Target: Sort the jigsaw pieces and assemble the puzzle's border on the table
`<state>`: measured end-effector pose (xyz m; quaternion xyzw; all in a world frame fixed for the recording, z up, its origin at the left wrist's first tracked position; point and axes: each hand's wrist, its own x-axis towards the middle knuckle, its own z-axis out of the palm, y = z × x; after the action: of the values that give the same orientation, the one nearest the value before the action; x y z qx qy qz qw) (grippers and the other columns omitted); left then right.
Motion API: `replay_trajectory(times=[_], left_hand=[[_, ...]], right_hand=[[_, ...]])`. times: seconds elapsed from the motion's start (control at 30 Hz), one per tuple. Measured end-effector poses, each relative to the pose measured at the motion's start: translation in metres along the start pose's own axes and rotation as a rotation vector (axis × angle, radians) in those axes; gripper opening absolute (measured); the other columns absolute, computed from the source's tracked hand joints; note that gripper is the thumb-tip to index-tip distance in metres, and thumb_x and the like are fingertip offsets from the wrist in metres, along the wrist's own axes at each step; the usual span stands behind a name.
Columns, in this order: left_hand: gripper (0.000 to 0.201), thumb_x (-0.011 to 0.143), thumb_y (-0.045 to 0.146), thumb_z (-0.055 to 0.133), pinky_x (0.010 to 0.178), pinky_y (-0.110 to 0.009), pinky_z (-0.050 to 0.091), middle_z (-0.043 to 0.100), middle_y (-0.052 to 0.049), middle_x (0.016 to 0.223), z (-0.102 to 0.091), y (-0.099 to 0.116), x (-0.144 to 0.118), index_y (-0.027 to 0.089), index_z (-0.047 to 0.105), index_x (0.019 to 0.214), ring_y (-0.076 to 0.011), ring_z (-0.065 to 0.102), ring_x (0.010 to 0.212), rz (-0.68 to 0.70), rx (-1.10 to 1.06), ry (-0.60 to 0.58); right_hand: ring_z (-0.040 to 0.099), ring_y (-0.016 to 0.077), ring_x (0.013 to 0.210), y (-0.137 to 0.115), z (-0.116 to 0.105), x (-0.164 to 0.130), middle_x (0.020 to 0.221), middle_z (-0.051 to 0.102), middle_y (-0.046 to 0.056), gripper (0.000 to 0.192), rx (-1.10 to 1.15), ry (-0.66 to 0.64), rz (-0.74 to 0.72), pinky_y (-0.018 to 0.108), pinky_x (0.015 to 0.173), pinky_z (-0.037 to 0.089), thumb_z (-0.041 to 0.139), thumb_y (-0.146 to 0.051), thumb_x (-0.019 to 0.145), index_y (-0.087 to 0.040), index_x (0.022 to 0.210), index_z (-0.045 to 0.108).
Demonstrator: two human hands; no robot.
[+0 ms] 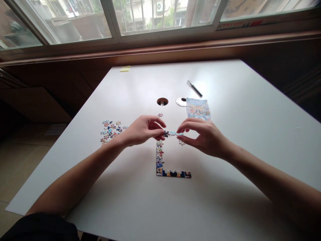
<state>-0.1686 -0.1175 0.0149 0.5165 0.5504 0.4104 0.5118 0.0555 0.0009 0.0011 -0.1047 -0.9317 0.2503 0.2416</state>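
Observation:
My left hand [145,130] pinches a dark jigsaw puzzle piece [166,134] between thumb and fingers at the table's middle. To its right runs a short strip of light blue puzzle pieces [173,133]. The thumb and forefinger of my right hand [203,134] close on the strip's right end, partly covering it. Below my hands lies a joined L-shaped puzzle border [159,160], its lower arm reaching right. A loose piece [182,142] sits just under my right fingertips, and another loose piece [160,115] lies above my left hand.
Many loose puzzle pieces [109,130] are heaped left of my left wrist. Behind my right hand lies a printed picture sheet [199,108], with a pen [195,88] beyond it. The white table [120,201] has a round hole [162,101] beside a round metal cover [180,101].

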Motion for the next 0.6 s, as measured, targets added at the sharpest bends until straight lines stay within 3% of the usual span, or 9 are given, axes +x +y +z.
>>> replay_trajectory(times=[0.23,0.6], left_hand=[[0.019,0.087,0.028,0.074,0.071,-0.031,0.064,0.076,-0.009,0.081,0.012,0.005,-0.007,0.013,0.063,0.09,-0.0198,0.075,0.079,0.051,-0.029,-0.012],[0.018,0.088,0.027,0.071,0.071,-0.03,0.062,0.076,-0.009,0.082,0.016,0.003,-0.007,0.013,0.068,0.099,-0.0181,0.074,0.079,0.069,-0.019,-0.059]], right_hand=[[0.064,0.0173,0.077,-0.013,0.001,0.0,0.086,0.07,0.005,0.007,0.044,0.022,-0.066,0.032,0.071,0.052,0.066,-0.027,0.091,-0.021,0.09,0.07],[0.064,0.0174,0.079,-0.016,0.004,-0.001,0.087,0.07,0.005,0.007,0.065,0.031,-0.046,0.032,0.072,0.053,0.063,-0.02,0.089,-0.022,0.09,0.07]])
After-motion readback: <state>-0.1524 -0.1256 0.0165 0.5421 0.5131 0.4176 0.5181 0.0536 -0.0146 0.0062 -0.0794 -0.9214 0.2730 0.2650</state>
